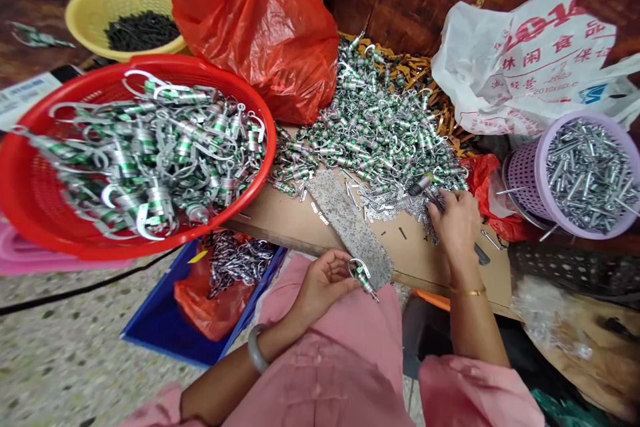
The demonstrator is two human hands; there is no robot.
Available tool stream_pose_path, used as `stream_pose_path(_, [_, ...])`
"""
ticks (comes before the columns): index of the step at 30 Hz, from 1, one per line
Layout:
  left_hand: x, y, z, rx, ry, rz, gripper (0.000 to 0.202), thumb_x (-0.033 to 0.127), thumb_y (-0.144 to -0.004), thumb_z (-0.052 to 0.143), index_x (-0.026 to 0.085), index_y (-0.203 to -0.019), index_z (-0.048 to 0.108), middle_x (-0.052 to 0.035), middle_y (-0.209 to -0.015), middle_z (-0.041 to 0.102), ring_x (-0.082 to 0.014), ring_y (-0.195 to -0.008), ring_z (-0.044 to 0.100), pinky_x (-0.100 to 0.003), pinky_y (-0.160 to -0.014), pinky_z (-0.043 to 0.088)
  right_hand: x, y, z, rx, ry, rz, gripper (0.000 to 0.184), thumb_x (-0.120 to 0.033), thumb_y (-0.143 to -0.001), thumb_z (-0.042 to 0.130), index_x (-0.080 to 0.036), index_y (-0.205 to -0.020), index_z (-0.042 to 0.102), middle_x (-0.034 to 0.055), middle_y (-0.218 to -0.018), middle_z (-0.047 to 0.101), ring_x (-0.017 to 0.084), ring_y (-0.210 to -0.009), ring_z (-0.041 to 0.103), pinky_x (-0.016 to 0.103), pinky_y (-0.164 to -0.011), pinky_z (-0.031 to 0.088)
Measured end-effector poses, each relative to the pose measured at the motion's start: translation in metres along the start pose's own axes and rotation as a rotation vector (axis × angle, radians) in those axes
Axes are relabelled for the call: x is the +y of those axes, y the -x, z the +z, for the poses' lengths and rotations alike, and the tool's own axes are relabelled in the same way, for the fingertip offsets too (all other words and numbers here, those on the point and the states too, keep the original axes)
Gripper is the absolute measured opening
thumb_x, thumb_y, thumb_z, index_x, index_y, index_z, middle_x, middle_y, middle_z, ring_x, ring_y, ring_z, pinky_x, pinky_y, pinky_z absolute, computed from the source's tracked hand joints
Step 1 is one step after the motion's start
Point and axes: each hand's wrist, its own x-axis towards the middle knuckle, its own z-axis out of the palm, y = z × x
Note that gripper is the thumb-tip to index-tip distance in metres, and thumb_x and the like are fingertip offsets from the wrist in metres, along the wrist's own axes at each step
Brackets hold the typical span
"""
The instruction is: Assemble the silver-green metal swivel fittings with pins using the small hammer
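A small silver-and-green metal clip with a wire loop is in the grip of the left hand, closed on it between thumb and fingers, just beyond the near edge of the bench. Its long axis goes down and to the right, away from the palm. One silver-and-green metal cylinder sticks out from the grip of the right hand, also closed, and its long axis leans up and to the left. The right hand is the nearer one to the one big heap of clips on the light brown bench, and it is just beside a scatter of small flat silver pieces. A long grey speckled strip lies between the two hands. Around are one round red basket full of clips, one yellow basket of dark small parts, one lilac basket of silver pins, one orange-red plastic bag and one white printed plastic bag
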Motion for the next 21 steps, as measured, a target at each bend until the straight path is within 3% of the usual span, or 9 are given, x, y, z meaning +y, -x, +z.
stream_pose_path(3, [-0.001, -0.001, 0.001, 0.008, -0.006, 0.002, 0.043, 0.031, -0.058, 0.096, 0.016, -0.086, 0.066, -0.0025, -0.079, 0.075, -0.0136, -0.069, 0.067, -0.024, -0.067, 0.054, 0.01, -0.022, 0.012, -0.063, 0.026, -0.049, 0.021, -0.031, -0.093, 0.057, -0.016, -0.093, 0.072, 0.0177, -0.104, 0.064, 0.029, -0.097, 0.053, 0.039, -0.081, 0.042])
stream_pose_path(5, [-0.001, -0.001, 0.002, 0.012, 0.002, 0.005, 0.044, 0.032, -0.057, 0.096, 0.016, -0.085, 0.067, -0.0025, -0.078, 0.075, -0.0135, -0.069, 0.067, -0.024, -0.066, 0.054, 0.006, -0.016, 0.009, -0.06, 0.002, -0.05, 0.024, -0.033, -0.096, 0.053, -0.016, -0.099, 0.07, 0.0149, -0.098, 0.066, 0.026, -0.089, 0.055, 0.037, -0.077, 0.042])
stream_pose_path(9, [-0.002, 0.0, 0.001, 0.031, 0.001, 0.01, 0.044, 0.031, -0.057, 0.096, 0.016, -0.085, 0.067, -0.0029, -0.078, 0.075, -0.0133, -0.069, 0.067, -0.023, -0.065, 0.054, -0.012, 0.036, -0.02, -0.135, -0.281, -0.119, 0.03, -0.038, -0.101, 0.048, -0.02, -0.118, 0.066, 0.0092, -0.095, 0.071, 0.023, -0.082, 0.064, 0.035, -0.076, 0.049])
stream_pose_path(12, [-0.001, 0.0, 0.001, 0.033, -0.011, 0.008, 0.043, 0.03, -0.057, 0.096, 0.016, -0.086, 0.067, -0.0028, -0.078, 0.075, -0.0131, -0.068, 0.067, -0.023, -0.065, 0.054, -0.028, 0.089, -0.045, -0.231, -0.529, -0.284, 0.03, -0.026, -0.102, 0.047, -0.027, -0.126, 0.065, 0.0082, -0.107, 0.072, 0.022, -0.094, 0.068, 0.034, -0.079, 0.054])
stream_pose_path(15, [0.0, 0.0, 0.002, 0.025, -0.019, -0.003, 0.043, 0.029, -0.057, 0.096, 0.016, -0.086, 0.067, -0.0017, -0.076, 0.074, -0.0124, -0.066, 0.066, -0.022, -0.064, 0.054, -0.042, 0.13, -0.052, -0.038, -0.571, -0.367, 0.039, -0.012, -0.096, 0.051, -0.032, -0.126, 0.067, 0.0067, -0.101, 0.073, 0.02, -0.086, 0.069, 0.032, -0.072, 0.054])
stream_pose_path(18, [0.001, -0.001, 0.005, 0.033, -0.013, -0.011, 0.044, 0.028, -0.055, 0.097, 0.016, -0.085, 0.067, -0.0007, -0.075, 0.074, -0.0119, -0.066, 0.066, -0.022, -0.064, 0.054, -0.044, 0.146, -0.044, -0.013, -0.48, -0.408, 0.041, -0.011, -0.095, 0.052, -0.033, -0.123, 0.07, 0.006, -0.093, 0.074, 0.02, -0.08, 0.069, 0.032, -0.068, 0.053])
stream_pose_path(21, [0.012, 0.003, 0.006, 0.029, 0.017, -0.026, 0.044, 0.027, -0.052, 0.098, 0.016, -0.082, 0.068, -0.0012, -0.075, 0.075, -0.0128, -0.068, 0.067, -0.022, -0.066, 0.054, -0.031, 0.14, -0.036, 0.088, -0.48, -0.232, 0.028, -0.019, -0.096, 0.055, -0.029, -0.113, 0.074, 0.008, -0.092, 0.074, 0.022, -0.079, 0.07, 0.035, -0.07, 0.056])
